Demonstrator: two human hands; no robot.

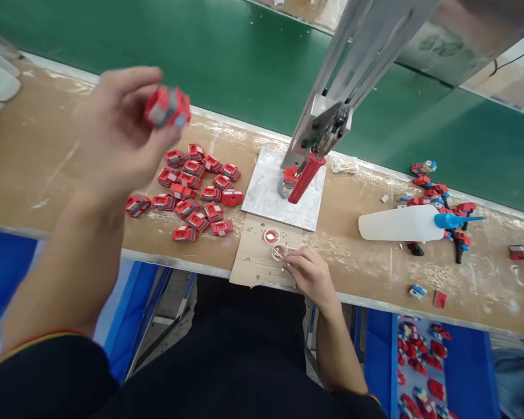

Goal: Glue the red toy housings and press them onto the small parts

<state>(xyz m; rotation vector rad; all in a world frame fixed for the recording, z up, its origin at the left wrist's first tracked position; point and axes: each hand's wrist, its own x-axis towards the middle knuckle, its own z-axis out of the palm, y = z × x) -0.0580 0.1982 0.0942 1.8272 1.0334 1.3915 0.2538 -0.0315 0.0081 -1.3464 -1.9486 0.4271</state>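
Observation:
My left hand [122, 134], blurred, is raised over the left of the bench and grips a red and grey plastic toy part [169, 107] between thumb and fingers. Down at the bench's front edge, my right hand [308, 272] pinches what looks like a thin cotton swab [281, 255]. Its end is in a small round cup [279, 251]; the fingers hide most of it. Beside that stands another little cup [271, 235] with red in it. Both cups rest on a piece of cardboard [250, 259]. Below my raised hand lie several similar red and grey parts [194, 169].
A press with a red handle [305, 179] stands on a metal plate [262, 186], a red part under it. To the right lie a white bottle with blue nozzle [402, 224], toy pieces [463, 209] and swabs [344, 164]. A green conveyor belt [227, 58] runs behind. Blue bins [379, 349] sit below.

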